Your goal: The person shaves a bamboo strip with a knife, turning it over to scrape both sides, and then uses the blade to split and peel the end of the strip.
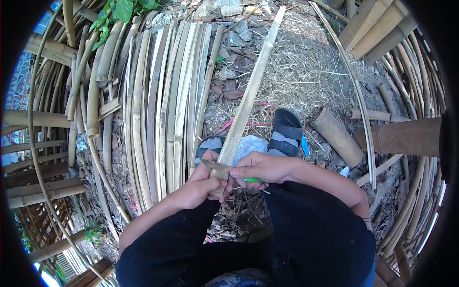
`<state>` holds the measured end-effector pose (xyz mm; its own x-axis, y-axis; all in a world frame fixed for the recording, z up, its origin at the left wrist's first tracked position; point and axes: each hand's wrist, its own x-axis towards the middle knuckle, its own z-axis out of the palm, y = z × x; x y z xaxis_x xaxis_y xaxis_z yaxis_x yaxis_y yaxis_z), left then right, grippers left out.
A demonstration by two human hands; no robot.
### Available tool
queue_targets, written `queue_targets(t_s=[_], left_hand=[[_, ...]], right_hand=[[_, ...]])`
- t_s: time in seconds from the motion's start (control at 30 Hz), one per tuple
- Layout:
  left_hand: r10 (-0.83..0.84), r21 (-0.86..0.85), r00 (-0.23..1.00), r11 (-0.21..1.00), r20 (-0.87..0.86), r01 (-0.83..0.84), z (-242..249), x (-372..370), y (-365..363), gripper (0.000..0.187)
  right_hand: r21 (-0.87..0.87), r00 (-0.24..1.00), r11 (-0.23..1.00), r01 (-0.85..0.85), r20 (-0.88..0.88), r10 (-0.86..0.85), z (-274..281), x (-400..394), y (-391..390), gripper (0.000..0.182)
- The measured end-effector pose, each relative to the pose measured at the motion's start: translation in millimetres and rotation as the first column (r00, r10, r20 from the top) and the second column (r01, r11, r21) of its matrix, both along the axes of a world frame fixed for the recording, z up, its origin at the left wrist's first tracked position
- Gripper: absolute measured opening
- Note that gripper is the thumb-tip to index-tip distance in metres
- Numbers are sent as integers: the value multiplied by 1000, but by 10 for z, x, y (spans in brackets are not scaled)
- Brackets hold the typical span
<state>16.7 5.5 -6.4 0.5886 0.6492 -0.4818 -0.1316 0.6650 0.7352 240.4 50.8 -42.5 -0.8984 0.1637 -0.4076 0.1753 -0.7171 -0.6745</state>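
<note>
A long split bamboo strip (251, 91) runs from my lap away over the ground, its near end between my hands. My left hand (206, 182) is closed around that near end. In my right hand (256, 168) is a knife (216, 166), closed in my fingers; a bit of its green handle shows beneath them. The knife's blade lies across the strip, pointing left, just above my left thumb. Both hands are close together over my knees.
Several split bamboo strips (162, 105) lie side by side on the left. A cut bamboo tube (338, 137) and a thick bamboo pole (406, 137) are at the right. Pale shavings (306, 71) cover the ground ahead. My sandalled foot (285, 134) stands beside the strip.
</note>
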Motion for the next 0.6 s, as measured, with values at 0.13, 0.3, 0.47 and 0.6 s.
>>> queue_targets(t_s=[0.13,0.3,0.47,0.6], left_hand=[[-1,-23,1000,1000,2,1,60,-7,5,32],[42,-86,999,995,-11,-42,22,3,-27,41],[14,19,998,1000,-62,-13,20,25,1,34],[47,-23,999,999,-9,-47,38,35,4,29]], right_hand=[[-11,1000,1000,-2,29,2,59,-9,26,46],[-80,999,997,-1,51,6,53,-20,29,43],[19,983,987,157,92,-158,37,-56,-14,42],[119,954,962,248,144,-263,-6,-63,-21,46]])
